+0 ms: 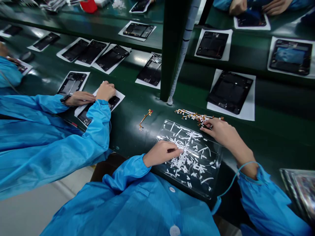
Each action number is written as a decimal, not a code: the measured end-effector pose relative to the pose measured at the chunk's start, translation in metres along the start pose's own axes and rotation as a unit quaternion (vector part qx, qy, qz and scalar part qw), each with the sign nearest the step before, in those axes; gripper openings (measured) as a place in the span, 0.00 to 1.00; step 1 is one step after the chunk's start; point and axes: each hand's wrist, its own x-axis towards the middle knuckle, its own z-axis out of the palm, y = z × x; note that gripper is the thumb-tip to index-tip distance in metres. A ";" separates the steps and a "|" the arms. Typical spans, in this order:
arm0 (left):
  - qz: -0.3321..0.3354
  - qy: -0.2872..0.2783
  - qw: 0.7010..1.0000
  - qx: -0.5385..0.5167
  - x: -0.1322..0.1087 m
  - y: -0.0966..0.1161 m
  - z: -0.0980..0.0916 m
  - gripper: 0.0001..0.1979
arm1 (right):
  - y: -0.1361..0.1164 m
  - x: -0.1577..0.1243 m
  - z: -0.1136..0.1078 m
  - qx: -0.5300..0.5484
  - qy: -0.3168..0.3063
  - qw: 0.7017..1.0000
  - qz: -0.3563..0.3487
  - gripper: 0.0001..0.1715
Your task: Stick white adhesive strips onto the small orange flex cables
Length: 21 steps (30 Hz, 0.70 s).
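A clear plastic tray (216, 164) lies in front of me, scattered with small white paper-like scraps (182, 160). Over its middle, my left hand (162, 152) has thumb and forefinger pinched together at the scraps; whatever sits between the fingertips is too small to make out. Just behind the tray is a pile of orange-brown flex cables (189, 114) with white strips. My right hand (220, 131) reaches into the pile's right end, its fingers curled on a flex cable, partly hiding it. A single flex cable (145, 119) lies apart, left of the pile.
A dark post (173, 49) with a wrapped cable rises behind the pile. Black tablet housings on white sheets, such as this one (231, 91), stand along the bench and shelf. At left, a co-worker's hands (104, 91) touch another housing. Stacked clear trays (299, 190) lie at right.
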 end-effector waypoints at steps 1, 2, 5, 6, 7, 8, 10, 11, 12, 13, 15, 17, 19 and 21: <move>0.001 -0.001 1.000 -0.001 0.001 0.000 0.000 0.24 | -0.001 0.000 0.000 0.002 -0.003 1.000 0.000 0.16; 0.001 -0.002 1.000 -0.001 0.001 0.000 0.001 0.24 | -0.002 0.000 -0.001 0.004 -0.007 1.000 -0.002 0.15; 0.007 0.001 1.000 -0.004 0.001 0.001 0.001 0.23 | -0.009 -0.001 -0.003 -0.001 0.000 1.000 0.004 0.11; 0.011 0.002 1.000 -0.006 0.001 0.001 0.001 0.23 | -0.012 -0.003 -0.004 -0.007 0.009 1.000 0.010 0.10; 0.013 0.003 1.000 -0.011 0.000 0.002 0.001 0.22 | -0.015 -0.007 -0.006 -0.014 0.022 0.999 0.018 0.10; 0.008 0.005 1.000 -0.019 0.000 0.003 0.001 0.22 | -0.018 -0.012 -0.009 -0.021 0.036 0.999 0.027 0.10; -0.024 0.010 0.998 -0.064 0.003 0.006 0.003 0.21 | -0.026 -0.027 -0.017 -0.030 0.071 0.996 0.041 0.10; -0.047 0.013 0.993 -0.108 0.006 0.007 0.006 0.20 | -0.030 -0.036 -0.021 -0.032 0.091 0.994 0.049 0.11; -0.068 0.016 0.984 -0.165 0.011 0.008 0.011 0.18 | -0.035 -0.047 -0.026 -0.034 0.112 0.992 0.056 0.12; -0.085 0.016 0.970 -0.228 0.017 0.010 0.017 0.16 | -0.040 -0.057 -0.030 -0.034 0.135 0.988 0.062 0.13; -0.102 0.018 0.935 -0.340 0.033 0.015 0.034 0.15 | -0.051 -0.079 -0.034 -0.029 0.188 0.980 0.053 0.14; -0.100 0.029 0.914 -0.392 0.050 0.021 0.053 0.19 | -0.062 -0.097 -0.033 -0.015 0.244 0.970 0.019 0.12; -0.069 0.037 0.911 -0.406 0.064 0.026 0.070 0.20 | -0.071 -0.111 -0.027 -0.003 0.286 0.958 -0.017 0.09; -0.037 0.047 0.918 -0.392 0.073 0.031 0.079 0.19 | -0.076 -0.120 -0.020 0.015 0.306 0.951 -0.037 0.06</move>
